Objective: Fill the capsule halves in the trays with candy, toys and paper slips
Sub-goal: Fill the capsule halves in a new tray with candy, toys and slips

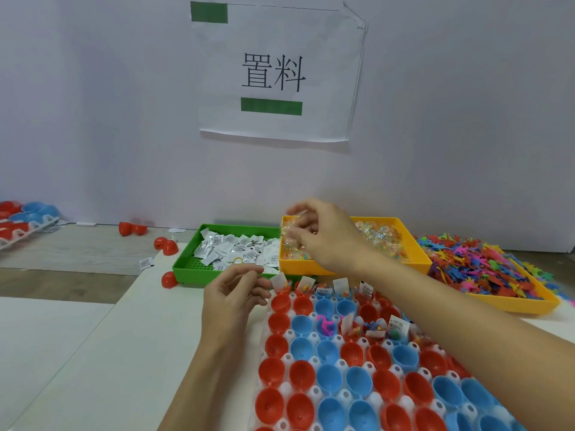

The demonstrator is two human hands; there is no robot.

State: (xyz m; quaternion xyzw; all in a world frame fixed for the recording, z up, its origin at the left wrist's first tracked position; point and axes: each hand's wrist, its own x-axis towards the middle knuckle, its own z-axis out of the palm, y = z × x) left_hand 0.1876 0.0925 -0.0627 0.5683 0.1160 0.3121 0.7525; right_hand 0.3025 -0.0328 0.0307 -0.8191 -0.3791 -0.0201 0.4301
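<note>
right hand (323, 234): pinches a clear candy packet (295, 216) over the yellow candy tray (413, 244)
left hand (231, 293): fingers loosely curled, holding nothing, beside the capsule tray (289, 332)

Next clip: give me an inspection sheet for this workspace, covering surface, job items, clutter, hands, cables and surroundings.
Surface: white table, with a grey wood-look strip behind.
Job's things: capsule tray with red and blue halves, most of them empty, a few far ones filled; green bin of paper slips; yellow bin of wrapped candy; toy bin heaped with coloured toys.
Clutter: loose red capsule halves beside the green bin; stray slip.
Hands: right hand pinches a candy above the yellow bin; left hand has curled fingers, contents unclear.
Cables: nothing seen.
Surroundings: wall sign; second capsule tray far left.
</note>
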